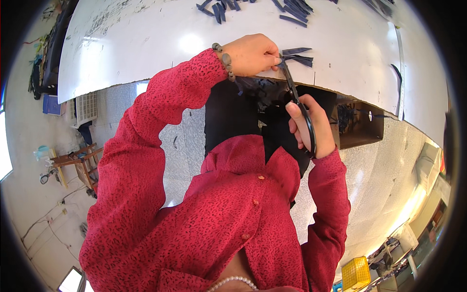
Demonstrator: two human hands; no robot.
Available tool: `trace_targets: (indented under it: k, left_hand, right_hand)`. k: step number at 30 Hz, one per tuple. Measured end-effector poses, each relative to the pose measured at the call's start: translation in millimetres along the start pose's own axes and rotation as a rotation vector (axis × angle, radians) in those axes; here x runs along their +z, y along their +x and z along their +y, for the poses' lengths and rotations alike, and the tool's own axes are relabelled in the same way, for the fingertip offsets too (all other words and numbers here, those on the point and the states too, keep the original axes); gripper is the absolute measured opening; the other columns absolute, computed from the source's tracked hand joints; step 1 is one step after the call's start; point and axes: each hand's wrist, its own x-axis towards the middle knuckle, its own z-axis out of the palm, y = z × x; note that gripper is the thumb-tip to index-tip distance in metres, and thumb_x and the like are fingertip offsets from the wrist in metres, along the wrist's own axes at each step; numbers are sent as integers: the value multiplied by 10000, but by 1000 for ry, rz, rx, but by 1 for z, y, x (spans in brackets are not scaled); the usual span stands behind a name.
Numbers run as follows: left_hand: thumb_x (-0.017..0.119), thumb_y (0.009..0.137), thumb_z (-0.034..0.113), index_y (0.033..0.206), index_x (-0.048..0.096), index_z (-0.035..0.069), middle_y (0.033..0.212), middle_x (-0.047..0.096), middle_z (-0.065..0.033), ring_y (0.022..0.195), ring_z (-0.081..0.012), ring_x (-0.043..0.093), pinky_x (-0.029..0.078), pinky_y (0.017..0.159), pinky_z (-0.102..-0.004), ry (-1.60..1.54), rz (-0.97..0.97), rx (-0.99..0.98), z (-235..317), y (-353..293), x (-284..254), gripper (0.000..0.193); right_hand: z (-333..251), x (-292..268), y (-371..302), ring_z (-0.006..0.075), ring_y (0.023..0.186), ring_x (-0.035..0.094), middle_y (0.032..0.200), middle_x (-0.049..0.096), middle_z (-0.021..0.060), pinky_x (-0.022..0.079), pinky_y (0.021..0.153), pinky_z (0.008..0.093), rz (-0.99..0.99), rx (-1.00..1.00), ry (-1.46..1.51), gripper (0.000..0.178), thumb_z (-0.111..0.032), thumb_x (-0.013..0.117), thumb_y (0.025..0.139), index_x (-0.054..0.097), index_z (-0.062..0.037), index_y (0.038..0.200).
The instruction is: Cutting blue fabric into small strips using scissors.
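Note:
My left hand (253, 54) is closed in a pinch over the near edge of the white table. Dark blue fabric strips (297, 57) stick out to the right from its fingertips, fanned over the tabletop. My right hand (311, 121) grips black-handled scissors (290, 80) below the edge. Their blades point up and away, with the tips right beside my left fingers and the strips. Whether the blades touch the fabric, I cannot make out.
More dark strips (292, 10) lie farther off on the white table (146, 44), with another small heap (219, 9) to their left. A metal ruler-like strip (400, 73) runs along the right side. Under the table edge stands a brown box (362, 129); dark scraps (267, 92) gather near my lap.

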Motion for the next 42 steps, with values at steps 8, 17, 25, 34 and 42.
trace_targets:
  k: [8,17,25,34,42]
  left_hand:
    - [494,957,241,919,621,22,649,506,62,603,-18,424,333,541,-173,-338,119,19,0,-16,-14,256]
    - [506,911,202,794,648,42,734,689,-34,691,-116,652,492,678,-289,-168,99,114,19,51,26,244]
    - [518,943,245,894,642,43,668,604,8,595,-47,495,393,544,-208,-497,81,238,43,29,18,242]
    - [510,948,159,916,605,-3,647,535,4,606,-62,462,382,562,-219,-567,-33,133,44,-18,64,190]
    - [538,932,182,910,634,8,608,559,-10,560,-74,475,396,534,-243,-562,-18,172,39,-18,61,200]
  right_hand:
    - [3,-29,-5,60,530,426,741,543,57,386,490,199,-290,-240,219,666,-603,535,852,433,-9,1136]
    - [12,-73,-11,96,587,476,826,556,103,429,536,226,-155,-487,472,733,-627,500,861,388,0,1224]
    - [8,-59,-8,159,699,572,870,589,140,497,619,262,252,-578,586,471,-4,642,801,394,-16,1200]
    - [-4,-23,-11,135,799,591,899,580,77,507,726,246,268,-519,576,458,117,619,766,403,-40,1138]
    - [-2,-20,-9,134,770,607,894,584,72,501,678,237,271,-473,591,432,109,590,787,393,-30,1145]
